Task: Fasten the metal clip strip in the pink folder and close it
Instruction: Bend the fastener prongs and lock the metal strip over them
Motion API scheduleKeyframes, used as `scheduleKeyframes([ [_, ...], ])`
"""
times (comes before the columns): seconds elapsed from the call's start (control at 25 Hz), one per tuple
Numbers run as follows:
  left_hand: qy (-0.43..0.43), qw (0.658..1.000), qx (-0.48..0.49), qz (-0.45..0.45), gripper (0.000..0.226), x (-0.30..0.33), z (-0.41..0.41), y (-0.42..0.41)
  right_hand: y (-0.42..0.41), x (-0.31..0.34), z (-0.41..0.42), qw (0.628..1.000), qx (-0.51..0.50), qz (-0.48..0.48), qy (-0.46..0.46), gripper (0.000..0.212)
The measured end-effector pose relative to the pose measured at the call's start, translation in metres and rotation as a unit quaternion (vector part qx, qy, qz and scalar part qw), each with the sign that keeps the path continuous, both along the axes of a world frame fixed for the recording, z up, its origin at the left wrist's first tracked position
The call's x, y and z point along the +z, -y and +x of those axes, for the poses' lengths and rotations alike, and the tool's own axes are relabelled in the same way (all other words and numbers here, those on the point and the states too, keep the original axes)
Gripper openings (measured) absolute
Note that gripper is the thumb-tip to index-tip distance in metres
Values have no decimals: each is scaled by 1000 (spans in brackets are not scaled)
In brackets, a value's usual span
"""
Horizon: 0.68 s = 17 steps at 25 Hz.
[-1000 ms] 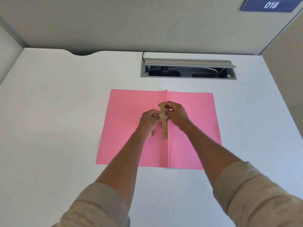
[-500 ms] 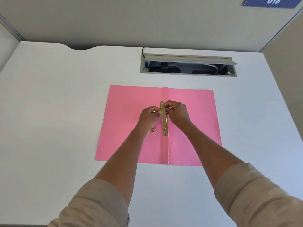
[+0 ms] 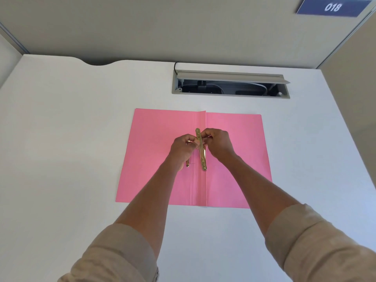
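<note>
Clip strip (image 3: 201, 149) pinched by both hands over folder (image 3: 234, 159)

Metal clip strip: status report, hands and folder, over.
Left hand and right hand both pinch the metal clip strip over the spine. Pink folder open flat, not closed. Nothing in the way.

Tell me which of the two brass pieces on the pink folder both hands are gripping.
The long metal clip strip along the centre fold, pinched by left hand and right hand. The small brass piece lies apart, left of it, beside the left wrist.
</note>
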State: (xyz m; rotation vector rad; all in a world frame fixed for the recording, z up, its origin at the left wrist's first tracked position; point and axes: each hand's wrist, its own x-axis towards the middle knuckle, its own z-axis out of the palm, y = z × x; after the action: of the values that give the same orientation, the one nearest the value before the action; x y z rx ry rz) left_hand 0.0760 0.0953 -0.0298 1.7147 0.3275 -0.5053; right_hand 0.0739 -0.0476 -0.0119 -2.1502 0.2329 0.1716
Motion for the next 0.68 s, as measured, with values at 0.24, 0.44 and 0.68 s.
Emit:
scheduleKeyframes([
  [0.24,-4,1000,-5,-5,8,3,0,0,-1,0,-1,1000,-13,18,-2,26],
  [0.44,-9,1000,5,-12,11,4,-1,-1,-4,2,-1,1000,6,-12,4,28],
  [0.68,-10,1000,-1,-10,11,5,-1,-2,-1,5,-3,998,36,-46,22,28],
])
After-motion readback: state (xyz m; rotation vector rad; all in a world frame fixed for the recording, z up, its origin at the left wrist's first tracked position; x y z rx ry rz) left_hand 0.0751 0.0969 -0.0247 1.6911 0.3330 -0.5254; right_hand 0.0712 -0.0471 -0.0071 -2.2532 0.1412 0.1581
